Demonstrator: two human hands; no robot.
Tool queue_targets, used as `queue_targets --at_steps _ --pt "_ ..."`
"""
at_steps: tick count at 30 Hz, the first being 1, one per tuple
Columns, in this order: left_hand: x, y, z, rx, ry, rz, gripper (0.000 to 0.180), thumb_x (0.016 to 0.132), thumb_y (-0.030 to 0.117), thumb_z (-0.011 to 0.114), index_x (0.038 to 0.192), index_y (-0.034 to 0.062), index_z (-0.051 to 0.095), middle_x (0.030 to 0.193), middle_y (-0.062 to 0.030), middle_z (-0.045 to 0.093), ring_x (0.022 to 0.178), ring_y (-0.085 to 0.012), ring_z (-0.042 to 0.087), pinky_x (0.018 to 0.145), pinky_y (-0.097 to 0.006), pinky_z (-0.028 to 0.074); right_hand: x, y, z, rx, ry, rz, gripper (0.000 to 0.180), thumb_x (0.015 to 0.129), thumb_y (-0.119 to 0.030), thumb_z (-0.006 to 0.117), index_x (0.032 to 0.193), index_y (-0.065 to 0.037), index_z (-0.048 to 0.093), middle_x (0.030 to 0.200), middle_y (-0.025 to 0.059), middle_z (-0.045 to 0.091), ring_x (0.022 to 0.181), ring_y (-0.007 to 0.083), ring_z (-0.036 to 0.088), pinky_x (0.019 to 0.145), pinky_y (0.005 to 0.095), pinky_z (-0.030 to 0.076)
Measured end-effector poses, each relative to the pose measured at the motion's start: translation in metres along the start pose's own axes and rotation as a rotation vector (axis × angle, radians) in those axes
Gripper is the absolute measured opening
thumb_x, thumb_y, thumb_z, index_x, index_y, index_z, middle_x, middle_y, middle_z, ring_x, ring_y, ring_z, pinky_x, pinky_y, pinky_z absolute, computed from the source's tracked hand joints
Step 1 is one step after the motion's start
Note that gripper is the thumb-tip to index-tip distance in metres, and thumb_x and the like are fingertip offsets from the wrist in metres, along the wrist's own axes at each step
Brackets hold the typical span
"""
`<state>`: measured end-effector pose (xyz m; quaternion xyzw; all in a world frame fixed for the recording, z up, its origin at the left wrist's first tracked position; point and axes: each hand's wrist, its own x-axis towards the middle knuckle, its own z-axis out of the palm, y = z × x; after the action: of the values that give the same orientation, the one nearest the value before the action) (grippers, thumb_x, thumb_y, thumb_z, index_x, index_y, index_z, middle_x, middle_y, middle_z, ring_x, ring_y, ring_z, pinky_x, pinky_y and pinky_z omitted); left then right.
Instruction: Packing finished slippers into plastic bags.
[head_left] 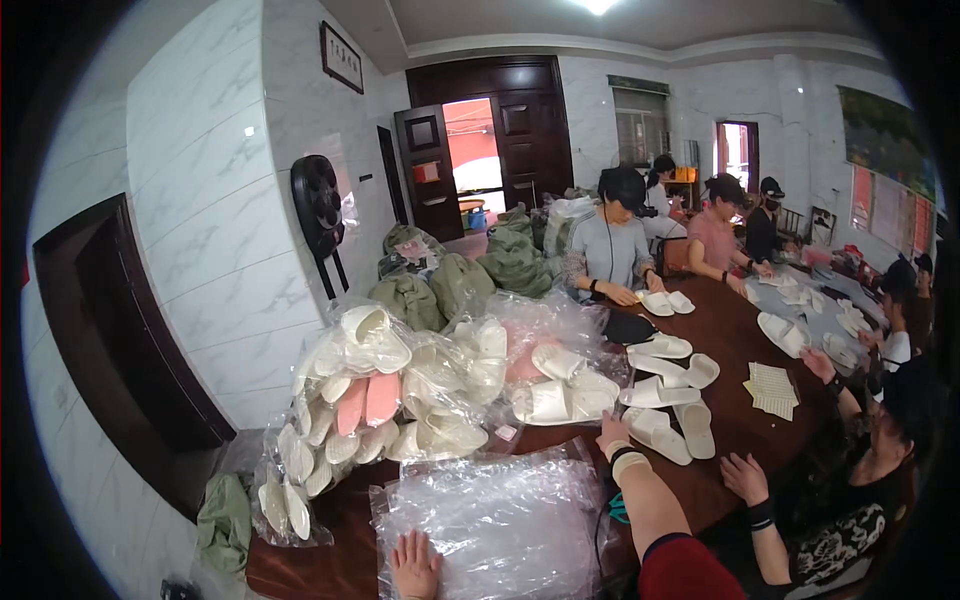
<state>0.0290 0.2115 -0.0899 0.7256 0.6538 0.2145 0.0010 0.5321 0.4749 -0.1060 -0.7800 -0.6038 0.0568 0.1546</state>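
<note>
My left hand (415,567) lies flat with spread fingers on a stack of clear plastic bags (490,520) at the table's near edge. My right hand (612,433), below a beige wristband and red sleeve, reaches forward past the stack with its fingers stretched out. It is close to a pair of white slippers (655,432); whether it touches them I cannot tell. More white slippers (657,392) lie beyond it. Left of them, other white slippers (568,400) rest on clear plastic. Teal-handled scissors (619,508) lie partly hidden beside my right forearm.
Bagged white and pink slippers (400,390) are heaped at the left. Sheets of yellowish labels (772,390) lie on the brown table (735,345). A co-worker's hand (745,480) rests at the right. Other people sit around the table. Green sacks (460,285) stand behind.
</note>
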Motion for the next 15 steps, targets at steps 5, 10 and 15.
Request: queue_targets --at_steps 5,10,15 --pt "-0.008 -0.004 0.003 0.014 0.034 -0.016 0.062 0.097 0.035 0.063 0.152 0.0108 0.048 0.161 -0.0129 0.044 0.152 -0.0383 0.034 0.122 -0.057 0.026 0.020 -0.028 -0.045 0.080 0.309 -0.101 0.031 0.092 -0.022 0.065 0.118 -0.005 0.064 0.116 0.0237 0.066 0.113 0.0417 0.060 0.100 0.0530 0.044" --pt "-0.021 -0.015 0.005 0.017 0.063 -0.039 0.062 0.096 0.035 0.064 0.151 0.0107 0.049 0.161 -0.0126 0.044 0.152 -0.0384 0.034 0.121 -0.057 0.026 0.012 -0.109 -0.180 0.395 0.538 -0.367 0.023 0.101 -0.028 0.057 0.108 -0.007 0.061 0.094 0.0260 0.068 0.092 0.0480 0.065 0.079 0.0585 0.048" --pt "-0.025 -0.021 0.007 0.007 0.075 -0.050 0.062 0.096 0.034 0.064 0.152 0.0113 0.048 0.161 -0.0120 0.044 0.152 -0.0379 0.033 0.122 -0.057 0.026 -0.059 -0.190 -0.293 0.364 0.445 -0.481 0.026 0.103 -0.030 0.053 0.105 -0.006 0.059 0.086 0.0263 0.068 0.087 0.0479 0.066 0.074 0.0569 0.049"
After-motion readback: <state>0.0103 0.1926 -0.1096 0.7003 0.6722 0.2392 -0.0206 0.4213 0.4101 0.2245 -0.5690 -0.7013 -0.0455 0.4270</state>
